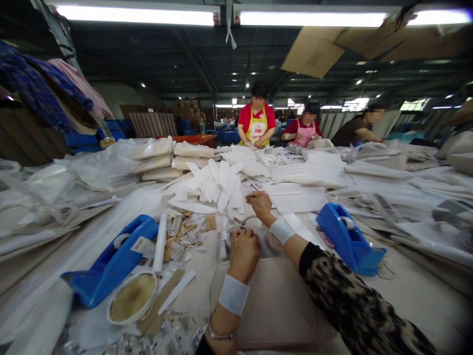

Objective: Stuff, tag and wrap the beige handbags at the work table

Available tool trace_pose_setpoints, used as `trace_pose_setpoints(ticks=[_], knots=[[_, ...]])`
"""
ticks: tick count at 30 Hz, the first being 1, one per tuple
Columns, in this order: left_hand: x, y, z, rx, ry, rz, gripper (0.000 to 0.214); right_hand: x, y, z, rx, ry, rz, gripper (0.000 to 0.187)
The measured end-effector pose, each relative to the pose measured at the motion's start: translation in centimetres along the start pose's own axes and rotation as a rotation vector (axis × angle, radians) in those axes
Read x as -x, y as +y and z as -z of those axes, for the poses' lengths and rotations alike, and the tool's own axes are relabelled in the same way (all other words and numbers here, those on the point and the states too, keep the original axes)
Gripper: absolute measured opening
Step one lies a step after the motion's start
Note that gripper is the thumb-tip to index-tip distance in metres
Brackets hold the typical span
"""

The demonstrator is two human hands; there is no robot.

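The right hand [258, 203] reaches up to the pile of white strips [218, 185] in the middle of the frame, its fingers curled onto the near edge of the pile; I think this is the picking-up step, and next it needs a good pinch on just one strip. The left hand [243, 252] rests lower down, closed like a loose fist on the table [406, 296], holding nothing I can see. The strips are flat, thin, white and fanned out, between two blue tape holders [111, 261].
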State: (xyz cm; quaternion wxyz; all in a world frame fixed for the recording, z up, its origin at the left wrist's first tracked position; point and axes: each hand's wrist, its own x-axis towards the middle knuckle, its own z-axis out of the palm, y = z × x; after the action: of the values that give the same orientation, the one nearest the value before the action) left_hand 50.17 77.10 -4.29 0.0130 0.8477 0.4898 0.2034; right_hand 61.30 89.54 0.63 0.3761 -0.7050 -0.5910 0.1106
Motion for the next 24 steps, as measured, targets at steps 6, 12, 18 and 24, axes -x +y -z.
trace_pose_setpoints(ticks=[6, 12, 18, 24], knots=[[0.0, -0.1, 0.0, 0.005, 0.001, -0.004, 0.017, -0.5, -2.4, 2.2, -0.058, 0.074, 0.067, 0.020], [0.1, -0.1, 0.1, 0.065, 0.019, 0.003, 0.014, 5.9, -3.0, 6.1, -0.138, 0.092, 0.295, 0.020], [-0.3, -1.1, -0.3, 0.196, 0.043, 0.093, 0.019, 16.6, 1.2, 8.1, -0.276, 0.032, 0.710, 0.035], [-0.8, -1.8, 0.2, 0.299, 0.146, 0.216, 0.031, 21.3, 3.9, 8.0, -0.043, -0.049, 0.881, 0.033]])
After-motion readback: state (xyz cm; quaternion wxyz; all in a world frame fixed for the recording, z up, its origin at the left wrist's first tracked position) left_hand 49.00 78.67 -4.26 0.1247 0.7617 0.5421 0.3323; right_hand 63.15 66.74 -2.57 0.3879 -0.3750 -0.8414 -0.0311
